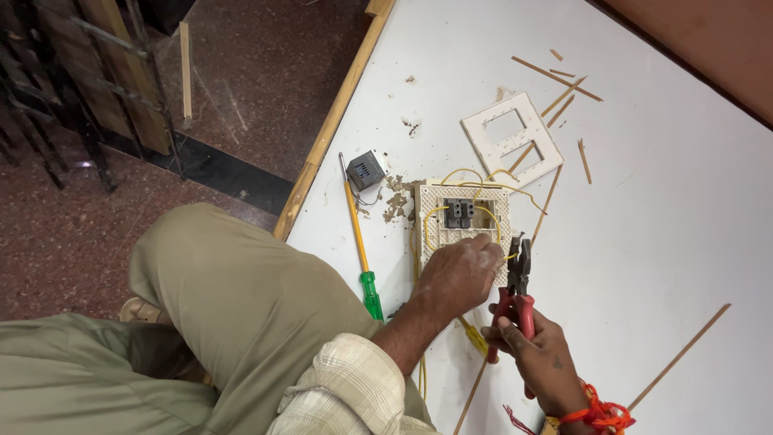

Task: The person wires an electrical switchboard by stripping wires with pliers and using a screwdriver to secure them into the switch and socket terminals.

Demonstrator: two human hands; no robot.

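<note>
Left hand (460, 272) presses down on the near edge of the switch plate (463, 221), fingers pinching a yellow wire (435, 217) there. Right hand (538, 354) is clenched on the red handles of the pliers (518, 283), whose tip meets that wire just right of the left fingertips. Plate lies mid-board, the grey switch (459, 213) seated in it. To do this well: keep the plate pinned flat, bite only the wire end, squeeze lightly, keep fingertips off the tip. Screwdriver (361, 242) lies left; white cover (513, 138) lies beyond.
</note>
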